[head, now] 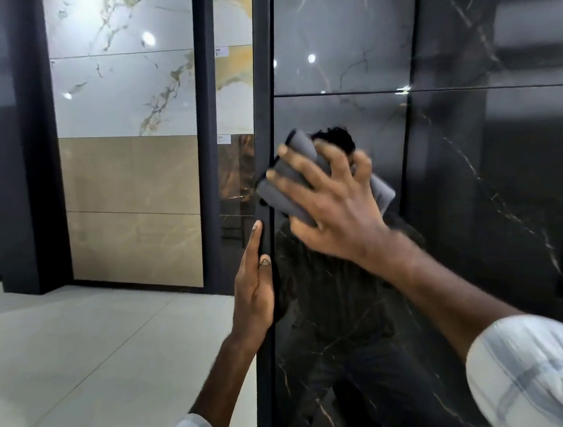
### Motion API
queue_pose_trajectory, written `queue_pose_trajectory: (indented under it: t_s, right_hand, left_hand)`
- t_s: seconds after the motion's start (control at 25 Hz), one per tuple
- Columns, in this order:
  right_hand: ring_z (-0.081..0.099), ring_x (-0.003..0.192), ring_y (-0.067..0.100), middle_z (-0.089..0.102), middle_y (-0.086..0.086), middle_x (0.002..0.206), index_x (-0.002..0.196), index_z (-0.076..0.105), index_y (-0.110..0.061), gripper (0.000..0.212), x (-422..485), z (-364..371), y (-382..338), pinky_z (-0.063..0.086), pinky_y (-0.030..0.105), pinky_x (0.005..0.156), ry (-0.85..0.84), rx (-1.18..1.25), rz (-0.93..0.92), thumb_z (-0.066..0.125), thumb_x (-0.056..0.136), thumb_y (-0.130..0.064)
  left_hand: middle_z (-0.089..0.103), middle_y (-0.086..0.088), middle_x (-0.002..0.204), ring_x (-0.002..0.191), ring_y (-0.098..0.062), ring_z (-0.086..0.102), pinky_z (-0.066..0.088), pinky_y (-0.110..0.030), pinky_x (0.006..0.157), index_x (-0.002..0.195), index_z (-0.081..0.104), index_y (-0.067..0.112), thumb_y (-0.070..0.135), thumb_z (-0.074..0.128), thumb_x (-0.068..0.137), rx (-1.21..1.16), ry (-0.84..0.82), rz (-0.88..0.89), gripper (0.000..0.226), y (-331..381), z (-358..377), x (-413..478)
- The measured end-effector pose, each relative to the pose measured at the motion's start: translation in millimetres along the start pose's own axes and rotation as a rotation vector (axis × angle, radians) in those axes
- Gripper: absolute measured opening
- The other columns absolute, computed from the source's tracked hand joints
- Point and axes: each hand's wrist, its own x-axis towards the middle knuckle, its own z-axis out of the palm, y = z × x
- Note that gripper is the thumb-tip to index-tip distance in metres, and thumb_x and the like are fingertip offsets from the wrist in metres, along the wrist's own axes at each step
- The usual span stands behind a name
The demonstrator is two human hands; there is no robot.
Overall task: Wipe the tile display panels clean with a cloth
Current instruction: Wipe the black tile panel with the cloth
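Note:
A glossy black marble display panel point(455, 172) with thin gold veins fills the right half of the view, held in a dark metal frame point(264, 80). My right hand point(330, 202) presses a folded grey cloth point(284, 186) flat against the panel near its left edge, fingers spread over it. My left hand point(253, 283) grips the frame's left edge lower down, thumb on the front face. The panel reflects a person and the cloth.
Behind to the left stand other panels: white marble with gold veins point(120, 64) above beige tiles point(131, 208), between dark posts point(22, 149). A pale tiled floor point(66, 365) spreads at the lower left.

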Motion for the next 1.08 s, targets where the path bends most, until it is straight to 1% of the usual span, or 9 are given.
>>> queue_pose_trajectory:
  t_s: [0.08,0.16,0.28,0.48,0.64,0.8,0.96,1.0,1.08]
  right_hand:
    - [0.029,0.143,0.036,0.037,0.000,0.164,0.151,0.049,-0.036,0.073,-52,8,-26,0.029,0.054,0.103,-0.032,0.013,-0.044,0.061,0.081,-0.049]
    - [0.032,0.144,0.036,0.036,-0.003,0.165,0.150,0.052,-0.037,0.072,-92,12,-43,0.030,0.053,0.100,-0.054,-0.004,-0.110,0.065,0.079,-0.049]
    - [0.034,0.143,0.034,0.039,-0.004,0.165,0.148,0.053,-0.039,0.068,-73,11,-17,0.028,0.054,0.101,-0.045,0.030,-0.210,0.062,0.081,-0.049]
    - [0.040,0.138,0.036,0.045,-0.005,0.161,0.144,0.058,-0.041,0.064,34,-14,50,0.030,0.055,0.100,0.107,0.034,0.121,0.057,0.082,-0.053]
    - [0.047,0.138,0.041,0.046,-0.002,0.160,0.147,0.055,-0.038,0.062,34,-11,47,0.035,0.057,0.101,0.141,-0.031,0.170,0.055,0.086,-0.050]
    - [0.047,0.139,0.038,0.048,-0.002,0.159,0.146,0.056,-0.037,0.055,-18,5,8,0.036,0.056,0.104,0.158,-0.020,0.128,0.054,0.092,-0.046]
    - [0.036,0.142,0.035,0.045,-0.001,0.161,0.150,0.053,-0.036,0.053,-83,21,-37,0.035,0.056,0.104,0.131,0.003,0.023,0.050,0.097,-0.043]
    - [0.035,0.143,0.035,0.045,-0.001,0.161,0.150,0.052,-0.036,0.052,-102,24,-50,0.036,0.057,0.104,0.117,0.022,0.017,0.051,0.098,-0.042]
    - [0.034,0.144,0.036,0.045,0.000,0.161,0.151,0.052,-0.034,0.053,-143,31,-75,0.036,0.057,0.104,0.086,0.064,0.021,0.054,0.099,-0.041]
  left_hand:
    - [0.027,0.041,0.159,0.152,0.005,0.026,0.027,-0.013,0.119,0.156,0.023,0.047,0.025,0.032,0.112,-0.028,-0.016,0.008,0.051,-9,-2,-5]
    - [0.025,0.040,0.161,0.153,0.004,0.024,0.027,-0.012,0.118,0.157,0.023,0.053,0.025,0.031,0.112,-0.008,-0.025,0.038,0.054,-14,-2,-6]
    - [0.023,0.044,0.159,0.151,0.009,0.023,0.026,-0.007,0.116,0.156,0.022,0.057,0.028,0.031,0.110,0.023,-0.016,0.049,0.055,-14,-1,-5]
    - [0.019,0.053,0.154,0.148,0.018,0.018,0.018,-0.003,0.116,0.152,0.020,0.049,0.025,0.030,0.109,0.060,-0.004,-0.009,0.050,-13,3,-5]
    - [0.017,0.050,0.156,0.150,0.014,0.017,0.016,-0.007,0.119,0.154,0.017,0.044,0.019,0.031,0.109,0.070,-0.039,0.011,0.053,-13,1,-8]
    - [0.024,0.028,0.160,0.149,0.014,0.022,0.021,-0.010,0.120,0.154,0.020,0.038,0.012,0.033,0.109,0.079,-0.067,-0.067,0.054,-34,-8,-49]
    - [0.027,0.028,0.157,0.144,0.016,0.031,0.032,-0.015,0.119,0.155,0.018,0.039,0.018,0.033,0.110,0.142,-0.143,-0.126,0.052,-54,-22,-87]
    - [0.030,0.024,0.158,0.142,0.014,0.037,0.035,-0.015,0.117,0.155,0.016,0.039,0.019,0.033,0.110,0.156,-0.168,-0.133,0.053,-59,-27,-96]
    - [0.041,0.003,0.162,0.132,-0.007,0.058,0.048,-0.025,0.110,0.156,0.010,0.049,0.025,0.032,0.110,0.185,-0.243,-0.160,0.056,-70,-35,-114]
